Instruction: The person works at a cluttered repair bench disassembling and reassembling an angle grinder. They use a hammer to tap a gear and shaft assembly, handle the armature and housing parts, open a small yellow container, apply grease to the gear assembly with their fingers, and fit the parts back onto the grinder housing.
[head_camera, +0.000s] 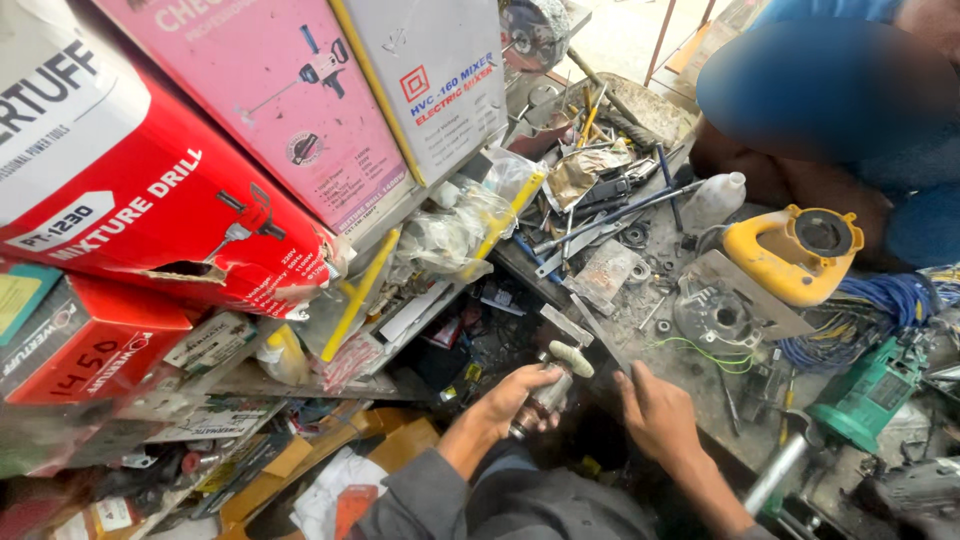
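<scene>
My left hand is closed around a small cylindrical metal part, held low in front of me. A pale, cream-coloured tool handle sticks up just above that part, touching it. Just to the right, my right hand rests palm down on the front edge of the dirty workbench, fingers together, with nothing visible in it. Both forearms wear grey sleeves.
Red and pink tool cartons are stacked on shelves at left. On the bench lie a yellow machine housing, a round metal casting, a white plastic bottle, blue wire coils, a green motor body and loose tools. Another person in blue sits behind.
</scene>
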